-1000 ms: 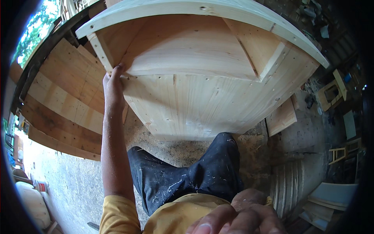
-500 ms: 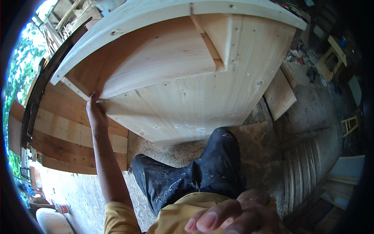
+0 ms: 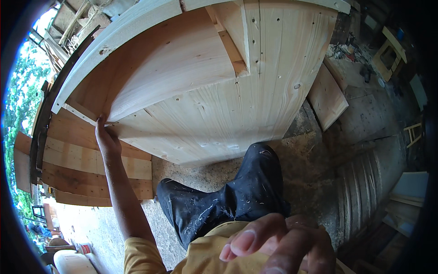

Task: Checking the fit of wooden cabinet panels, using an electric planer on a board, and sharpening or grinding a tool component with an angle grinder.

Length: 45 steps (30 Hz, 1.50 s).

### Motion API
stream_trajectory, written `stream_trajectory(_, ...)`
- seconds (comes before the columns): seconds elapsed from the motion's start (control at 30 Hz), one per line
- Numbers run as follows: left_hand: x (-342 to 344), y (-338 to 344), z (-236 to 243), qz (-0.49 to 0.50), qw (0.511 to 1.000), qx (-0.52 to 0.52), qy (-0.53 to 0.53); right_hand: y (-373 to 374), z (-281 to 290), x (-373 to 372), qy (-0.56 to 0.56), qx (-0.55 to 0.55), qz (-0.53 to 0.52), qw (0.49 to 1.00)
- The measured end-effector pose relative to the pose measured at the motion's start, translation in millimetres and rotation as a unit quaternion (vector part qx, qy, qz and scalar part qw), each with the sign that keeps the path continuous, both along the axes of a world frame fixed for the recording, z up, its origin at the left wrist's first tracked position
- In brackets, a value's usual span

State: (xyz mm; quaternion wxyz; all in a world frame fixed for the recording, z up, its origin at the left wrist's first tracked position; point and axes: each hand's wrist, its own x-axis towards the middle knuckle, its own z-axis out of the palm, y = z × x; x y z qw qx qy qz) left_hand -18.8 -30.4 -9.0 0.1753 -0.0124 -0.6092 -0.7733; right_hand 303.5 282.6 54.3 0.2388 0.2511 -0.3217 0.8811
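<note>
A large pale wooden cabinet (image 3: pixel 200 118), built of nailed boards with a recess at its upper part, stands in front of me. My left hand (image 3: pixel 107 138) reaches up to its left side and grips the board edge at the recess's lower left corner, fingers closed round it. Close to the camera, low and right of the middle, is my right hand (image 3: pixel 278 249). Its fingers are curled in front of my yellow shirt, apart from the cabinet. Whatever they may hold is hidden.
Behind the cabinet at left stands a curved-looking panel of brown boards (image 3: pixel 75 180). A loose board (image 3: pixel 327 98) leans at right. Farther right are grooved strips (image 3: pixel 358 196), a small wooden frame (image 3: pixel 388 61) and stacked panels (image 3: pixel 408 194). My knees, in dark trousers (image 3: pixel 200 201), are close to the cabinet's base.
The cabinet sits slightly farther left and higher in the picture as the view shifts. My left hand keeps its hold on the edge. The right hand has risen slightly, its fingers still curled.
</note>
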Motion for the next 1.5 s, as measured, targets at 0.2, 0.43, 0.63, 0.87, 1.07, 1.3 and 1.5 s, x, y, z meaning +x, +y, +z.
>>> stream_trajectory(0.2, 8, 19, 5, -0.025, 1.0, -0.002, 0.0, -28, -10, -8, 0.014, 0.009, -0.082, 0.997)
stream_trajectory(0.43, 10, 16, 8, -0.016, 1.0, -0.003, 0.008, -9, 13, 6, -0.044, -0.011, -0.025, 0.999)
stream_trajectory(0.63, 11, 21, 9, -0.024, 1.0, -0.009, 0.009, 5, 14, 2, -0.054, 0.041, 0.046, 0.997)
stream_trajectory(0.87, 4, 8, 5, -0.027, 0.999, -0.014, 0.01, 13, 13, -15, 0.0, 0.043, 0.064, 0.997)
stream_trajectory(1.07, 3, 6, 4, -0.01, 1.0, -0.015, -0.002, 13, 6, -14, 0.024, -0.01, 0.079, 0.997)
stream_trajectory(1.3, 3, 2, 3, -0.007, 1.0, -0.01, -0.005, 23, -4, -36, 0.107, 0.027, 0.162, 0.981)
stream_trajectory(1.5, 0, 9, 1, 0.001, 1.0, -0.003, -0.003, 21, -3, -40, 0.106, 0.008, 0.197, 0.975)
